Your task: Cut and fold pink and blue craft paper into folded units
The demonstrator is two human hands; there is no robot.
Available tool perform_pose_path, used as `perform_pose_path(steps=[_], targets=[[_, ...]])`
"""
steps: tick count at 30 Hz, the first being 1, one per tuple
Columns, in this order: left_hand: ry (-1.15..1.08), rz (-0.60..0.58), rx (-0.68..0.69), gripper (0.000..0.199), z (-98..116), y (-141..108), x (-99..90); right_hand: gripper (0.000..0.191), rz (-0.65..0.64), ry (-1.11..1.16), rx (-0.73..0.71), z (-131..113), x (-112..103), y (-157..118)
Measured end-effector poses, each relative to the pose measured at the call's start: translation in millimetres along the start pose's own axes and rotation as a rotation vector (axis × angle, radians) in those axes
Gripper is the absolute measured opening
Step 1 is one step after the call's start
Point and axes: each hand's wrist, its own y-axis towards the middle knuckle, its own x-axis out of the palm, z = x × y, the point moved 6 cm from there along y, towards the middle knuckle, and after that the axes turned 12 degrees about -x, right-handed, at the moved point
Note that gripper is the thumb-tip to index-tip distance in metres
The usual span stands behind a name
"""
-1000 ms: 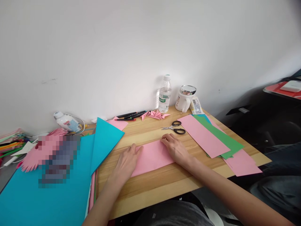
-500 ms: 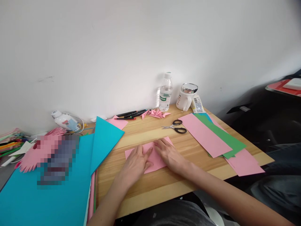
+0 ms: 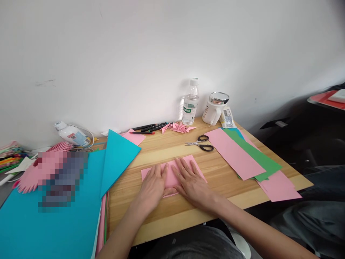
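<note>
A pink sheet of paper (image 3: 169, 180) lies flat on the wooden table (image 3: 129, 216) in front of me. My left hand (image 3: 153, 183) rests on its left part, fingers stretched forward. Over the right part of the sheet, my right hand (image 3: 192, 181) lies flat with its fingers spread. Both thumbs come close together near the sheet's front edge. Beyond the sheet, to the right, lie scissors (image 3: 201, 143) with black handles, their blades pointing left. Neither hand touches them.
Pink strips (image 3: 234, 154) and a green strip (image 3: 266, 163) overlap at right. A water bottle (image 3: 190, 104), a white mug (image 3: 214, 110), folded pink paper pieces (image 3: 179, 127) and pens (image 3: 149, 127) stand or lie along the wall. Blue paper (image 3: 67, 230) and a blue folded triangle (image 3: 118, 158) are at left.
My right hand has flattened and spread its fingers over the pink paper. My left hand's fingers now reach straighter forward, and its thumb has drawn in. The camera view has shifted slightly.
</note>
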Motion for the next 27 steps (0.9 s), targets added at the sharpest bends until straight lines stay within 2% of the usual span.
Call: perform_pose_path(steps=[6, 13, 20, 27], targets=[[0.008, -0.035, 0.02, 0.064, -1, 0, -2.7, 0.064, -0.07, 0.03, -0.018, 4, -2, -3], [0.148, -0.041, -0.057, 0.075, -11, -7, -7.0, 0.053, -0.121, 0.013, 0.023, 18, -4, -20], [0.218, -0.079, -0.187, 0.073, -25, -23, -14.1, 0.048, -0.097, -0.058, 0.116, 36, -7, -44], [0.213, -0.024, -0.317, 0.072, -50, -46, -21.8, 0.048, -0.036, -0.102, 0.202, 58, -5, -66]])
